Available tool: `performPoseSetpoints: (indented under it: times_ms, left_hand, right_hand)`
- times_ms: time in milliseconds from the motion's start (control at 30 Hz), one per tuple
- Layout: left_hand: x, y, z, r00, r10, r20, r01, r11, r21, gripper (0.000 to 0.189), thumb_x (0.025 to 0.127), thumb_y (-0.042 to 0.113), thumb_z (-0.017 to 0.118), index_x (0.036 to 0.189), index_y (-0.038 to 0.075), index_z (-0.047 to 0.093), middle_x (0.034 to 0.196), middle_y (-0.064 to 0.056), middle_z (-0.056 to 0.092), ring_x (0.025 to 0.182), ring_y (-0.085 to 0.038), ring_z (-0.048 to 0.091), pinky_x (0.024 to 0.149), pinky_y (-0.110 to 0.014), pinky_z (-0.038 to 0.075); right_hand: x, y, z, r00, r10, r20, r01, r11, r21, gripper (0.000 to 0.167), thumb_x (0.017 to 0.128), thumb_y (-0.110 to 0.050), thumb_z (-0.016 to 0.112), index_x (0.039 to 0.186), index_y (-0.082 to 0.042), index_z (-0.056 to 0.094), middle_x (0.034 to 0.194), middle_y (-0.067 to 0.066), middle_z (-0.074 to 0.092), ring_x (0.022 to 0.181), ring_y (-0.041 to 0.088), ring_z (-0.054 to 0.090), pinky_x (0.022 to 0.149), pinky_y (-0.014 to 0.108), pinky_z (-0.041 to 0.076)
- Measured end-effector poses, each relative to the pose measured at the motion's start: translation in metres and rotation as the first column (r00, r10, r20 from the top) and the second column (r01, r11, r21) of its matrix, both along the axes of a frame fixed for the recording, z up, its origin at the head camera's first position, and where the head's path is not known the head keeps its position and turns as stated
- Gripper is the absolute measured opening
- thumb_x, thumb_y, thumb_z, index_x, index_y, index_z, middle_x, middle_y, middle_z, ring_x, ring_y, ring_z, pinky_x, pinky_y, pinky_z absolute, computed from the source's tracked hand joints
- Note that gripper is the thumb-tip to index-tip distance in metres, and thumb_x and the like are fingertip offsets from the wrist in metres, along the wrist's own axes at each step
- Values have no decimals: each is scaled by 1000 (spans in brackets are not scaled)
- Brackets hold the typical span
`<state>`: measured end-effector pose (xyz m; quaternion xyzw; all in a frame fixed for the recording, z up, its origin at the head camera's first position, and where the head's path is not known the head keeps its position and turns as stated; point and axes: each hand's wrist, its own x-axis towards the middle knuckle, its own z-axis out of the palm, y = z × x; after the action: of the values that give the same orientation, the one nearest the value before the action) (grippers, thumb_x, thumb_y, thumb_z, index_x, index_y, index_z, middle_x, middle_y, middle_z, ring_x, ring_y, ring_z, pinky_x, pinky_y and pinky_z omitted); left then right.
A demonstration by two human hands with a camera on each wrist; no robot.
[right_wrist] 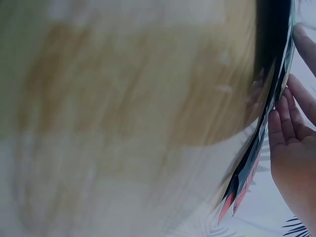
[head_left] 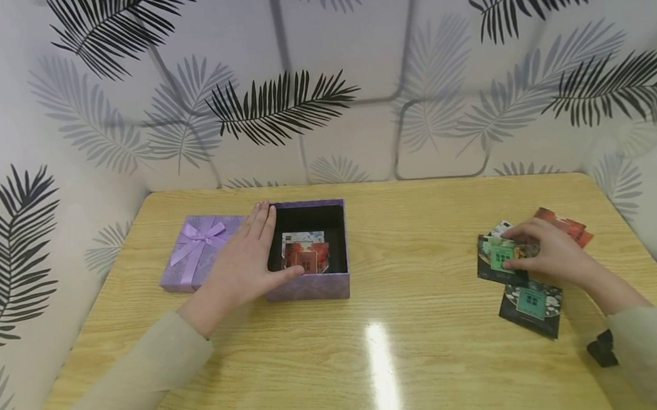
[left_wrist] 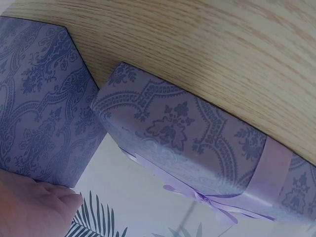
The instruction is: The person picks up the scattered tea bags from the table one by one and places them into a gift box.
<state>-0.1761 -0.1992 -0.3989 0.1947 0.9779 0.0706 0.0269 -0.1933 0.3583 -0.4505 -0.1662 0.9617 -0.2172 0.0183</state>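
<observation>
My left hand (head_left: pixel 245 257) lies along the left side of the open purple box (head_left: pixel 311 287), fingers straight and thumb at its front edge. Inside the box are flat packets, a red one (head_left: pixel 315 262) in front of a pale one (head_left: pixel 315 236). Over on the right, my right hand (head_left: pixel 551 251) pinches a dark packet with a green label (head_left: pixel 487 269) between thumb and fingers. In the right wrist view, its fingertips (right_wrist: pixel 291 111) meet packets seen edge-on. A second dark packet (head_left: pixel 532 308) with a teal label lies just below it.
The purple lid (head_left: pixel 177 271) with its ribbon bow sits left of the box. Red packets (head_left: pixel 575 227) lie behind my right hand. A small black object (head_left: pixel 601 348) is by the right sleeve. A leaf-patterned backdrop (head_left: pixel 347 147) stands behind the wooden table (head_left: pixel 410 250).
</observation>
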Motion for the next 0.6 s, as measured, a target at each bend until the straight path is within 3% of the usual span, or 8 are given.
performPoseSetpoints:
  times_ms: [200,367,400,500,600]
  left_hand:
    - [0,0,-1,1000,-4,-4,4,1000,3,122,93,78,58,169,-2,4,179,-22,4,168,-36,5,136,-50,18]
    - [0,1,-1,1000,1,-5,-1,1000,6,122,93,78,58,169,-2,5,179,-22,5,168,-36,6,136,-50,19]
    - [0,1,-1,1000,1,-5,-1,1000,5,123,93,78,58,169,-2,5,179,-22,5,167,-36,6,136,-50,19]
    - [0,1,-1,1000,4,-3,-4,1000,4,123,93,79,58,169,-2,5,179,-21,5,168,-36,5,136,-50,18]
    - [0,0,0,1000,6,2,-6,1000,5,122,93,79,56,169,-2,4,179,-21,3,168,-35,4,136,-50,18]
  right_hand:
    - [-1,0,1,998,-31,50,32,999,-14,56,85,-25,92,128,2,69,123,24,66,111,43,66,92,60,55]
    - [-2,-2,7,997,-57,57,61,996,-66,46,88,-18,89,124,2,69,120,26,71,110,46,69,87,49,61]
    - [-3,-2,9,996,-63,56,67,995,-76,44,88,-16,88,123,3,69,119,26,72,106,37,72,84,42,61]
    - [-6,-4,15,994,-90,68,96,992,-86,38,92,-15,85,121,3,69,119,29,73,105,37,73,77,26,58]
    - [-10,-6,21,990,-116,78,123,988,-97,31,96,-15,81,119,2,69,117,28,73,93,12,72,69,15,52]
